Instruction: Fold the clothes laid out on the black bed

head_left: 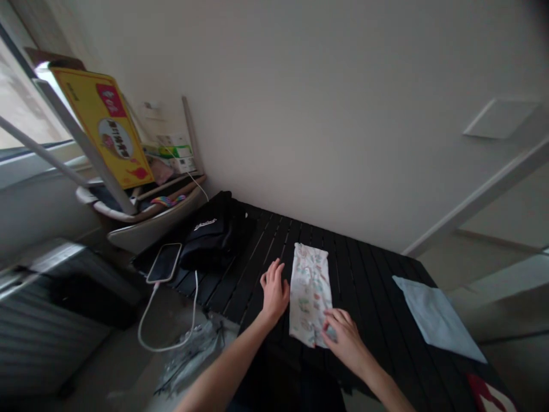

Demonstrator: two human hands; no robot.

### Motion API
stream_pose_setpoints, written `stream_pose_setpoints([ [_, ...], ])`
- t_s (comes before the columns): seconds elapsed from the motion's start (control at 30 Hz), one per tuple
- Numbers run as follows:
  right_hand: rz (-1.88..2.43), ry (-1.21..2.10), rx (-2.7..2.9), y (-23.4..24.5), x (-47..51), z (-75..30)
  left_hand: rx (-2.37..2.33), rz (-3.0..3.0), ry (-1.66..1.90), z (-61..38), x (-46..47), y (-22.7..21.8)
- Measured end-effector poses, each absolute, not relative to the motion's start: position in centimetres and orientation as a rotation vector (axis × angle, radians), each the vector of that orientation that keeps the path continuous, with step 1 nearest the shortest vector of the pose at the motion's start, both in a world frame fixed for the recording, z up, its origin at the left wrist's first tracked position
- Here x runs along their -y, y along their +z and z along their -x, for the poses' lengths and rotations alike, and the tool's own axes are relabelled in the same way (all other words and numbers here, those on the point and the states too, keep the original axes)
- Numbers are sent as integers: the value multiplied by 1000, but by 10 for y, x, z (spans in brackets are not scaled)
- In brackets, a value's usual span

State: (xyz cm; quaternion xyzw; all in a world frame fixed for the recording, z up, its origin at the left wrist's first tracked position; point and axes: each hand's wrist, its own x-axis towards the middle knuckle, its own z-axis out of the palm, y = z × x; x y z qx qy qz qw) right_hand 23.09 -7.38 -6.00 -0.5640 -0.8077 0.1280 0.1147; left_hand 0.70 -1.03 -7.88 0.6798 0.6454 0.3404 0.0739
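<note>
Your right hand (345, 339) lies fingers-down on the near corner of the printed white cloth (309, 292), apparently pinning it flat; any pinch can't be told. Your left hand (273, 292), loosely curled and empty, sits at the cloth's 9 o'clock on the black slatted desk (364, 286). From the cloth: pale blue cloth (437, 317), 4 o'clock; phone (163, 263), 9 o'clock; black bag (210, 234), 10 o'clock.

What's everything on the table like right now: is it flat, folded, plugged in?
Patterned white cloth: lying flat, looks folded.
Left hand: resting on the table beside the cloth.
Right hand: fingers on the cloth's near end.
Phone: screen dark, white cable attached.
Pale blue cloth: spread flat.
Black bag: slumped.
</note>
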Motion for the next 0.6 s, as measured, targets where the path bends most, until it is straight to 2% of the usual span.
stream_pose_setpoints([
  [0.17,1657,315,2278,-93,80,-205,-2574,-1637,1235,78,54,-60],
  [0.3,1610,211,2237,-113,76,-201,-3012,-1244,1135,143,43,-30],
  [0.43,1601,218,2261,-118,75,-207,-3180,-1021,1036,192,26,-21],
  [0.6,1655,237,2269,-115,76,-210,-3172,-968,861,219,19,-35],
])
